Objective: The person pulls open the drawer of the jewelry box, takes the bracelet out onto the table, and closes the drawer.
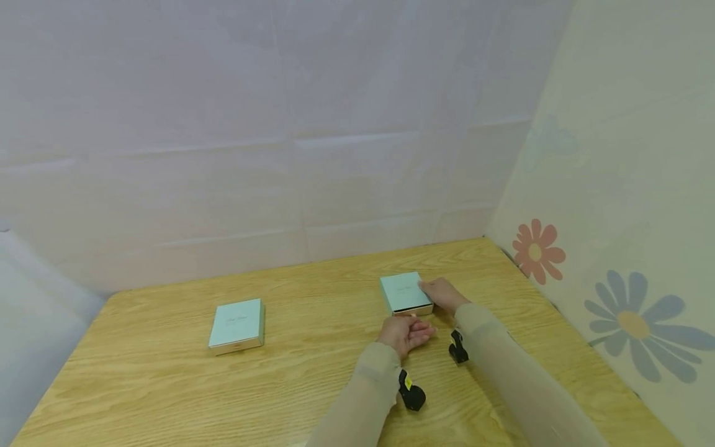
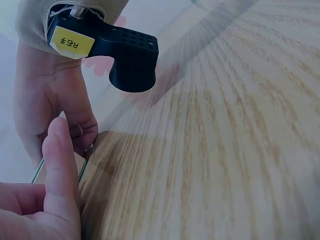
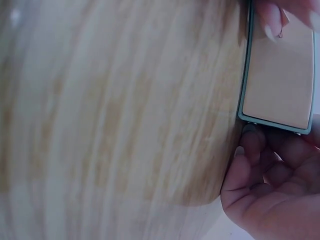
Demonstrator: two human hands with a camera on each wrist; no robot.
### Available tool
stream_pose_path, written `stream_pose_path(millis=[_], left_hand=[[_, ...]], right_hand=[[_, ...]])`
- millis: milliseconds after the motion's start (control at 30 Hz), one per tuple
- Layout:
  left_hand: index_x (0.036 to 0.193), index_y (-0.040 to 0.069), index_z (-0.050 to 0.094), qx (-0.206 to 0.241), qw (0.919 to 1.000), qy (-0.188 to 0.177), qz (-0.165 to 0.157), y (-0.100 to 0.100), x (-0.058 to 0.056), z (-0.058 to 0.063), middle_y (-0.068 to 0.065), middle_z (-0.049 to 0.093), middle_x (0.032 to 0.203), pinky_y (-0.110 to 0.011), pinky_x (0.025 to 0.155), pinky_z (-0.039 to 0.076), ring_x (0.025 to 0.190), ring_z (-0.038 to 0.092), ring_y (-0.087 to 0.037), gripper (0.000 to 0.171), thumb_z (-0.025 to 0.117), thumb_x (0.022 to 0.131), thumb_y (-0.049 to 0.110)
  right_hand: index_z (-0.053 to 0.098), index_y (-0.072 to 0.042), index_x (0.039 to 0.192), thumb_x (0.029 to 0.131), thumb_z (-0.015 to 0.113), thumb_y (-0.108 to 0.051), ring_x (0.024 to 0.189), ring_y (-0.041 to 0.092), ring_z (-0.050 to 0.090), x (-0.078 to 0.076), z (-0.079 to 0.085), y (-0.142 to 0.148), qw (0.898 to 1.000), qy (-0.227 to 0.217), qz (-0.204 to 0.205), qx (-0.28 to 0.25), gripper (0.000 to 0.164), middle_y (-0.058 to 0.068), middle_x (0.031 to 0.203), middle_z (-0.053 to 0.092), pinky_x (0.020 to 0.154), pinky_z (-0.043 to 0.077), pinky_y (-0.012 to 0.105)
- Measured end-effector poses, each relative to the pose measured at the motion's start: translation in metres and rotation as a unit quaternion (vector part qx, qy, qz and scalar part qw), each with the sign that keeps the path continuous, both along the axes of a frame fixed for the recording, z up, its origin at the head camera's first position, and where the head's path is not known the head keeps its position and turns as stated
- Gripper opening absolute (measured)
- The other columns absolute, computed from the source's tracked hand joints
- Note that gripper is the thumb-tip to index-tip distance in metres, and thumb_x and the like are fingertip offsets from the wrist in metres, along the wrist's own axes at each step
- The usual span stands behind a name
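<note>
In the head view, right of centre, the right hand [image 1: 443,294] grips a pale blue box [image 1: 403,289] by its right edge, probably to steady it on the worktop [image 1: 167,385]. In the left wrist view, lower left, the left hand [image 2: 52,210] is near the box, thumb upright. In the right wrist view, upper right, left fingertips [image 3: 270,20] are at the box's face; whether they pinch anything, I cannot tell.

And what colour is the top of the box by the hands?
The box top is pale blue-green, best seen in the head view.
</note>
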State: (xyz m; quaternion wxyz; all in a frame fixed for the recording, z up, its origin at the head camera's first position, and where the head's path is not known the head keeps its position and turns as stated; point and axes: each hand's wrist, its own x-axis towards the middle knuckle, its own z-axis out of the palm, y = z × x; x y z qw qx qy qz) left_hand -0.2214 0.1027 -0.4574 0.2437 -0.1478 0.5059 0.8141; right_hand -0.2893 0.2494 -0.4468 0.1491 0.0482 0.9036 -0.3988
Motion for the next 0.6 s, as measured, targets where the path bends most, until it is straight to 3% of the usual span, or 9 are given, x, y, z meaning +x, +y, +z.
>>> stream_pose_path(millis=[300,600], left_hand=[[0.113,-0.01,0.057,0.004,1.0,-0.002,0.002,0.0022,0.0003,-0.0022,-0.01,0.069,0.08,-0.023,0.061,0.056,0.078,0.072,-0.022,0.02,0.046,0.102,0.004],[0.112,-0.01,0.059,-0.005,1.0,-0.006,0.003,0.0029,0.0029,-0.0041,-0.009,0.068,0.078,-0.024,0.062,0.056,0.076,0.072,-0.02,0.021,0.047,0.102,0.004]], right_hand=[[0.044,0.02,0.133,0.105,0.039,-0.029,0.129,0.043,0.042,0.0014,0.002,-0.0003,1.0,0.007,-0.001,-0.011,0.056,0.033,0.139,0.044,0.108,0.033,0.051],[0.041,0.021,0.133,0.106,0.037,-0.031,0.13,0.045,0.04,-0.0026,-0.0032,0.0021,1.0,0.009,0.006,-0.001,0.059,0.035,0.14,0.041,0.108,0.034,0.052]])
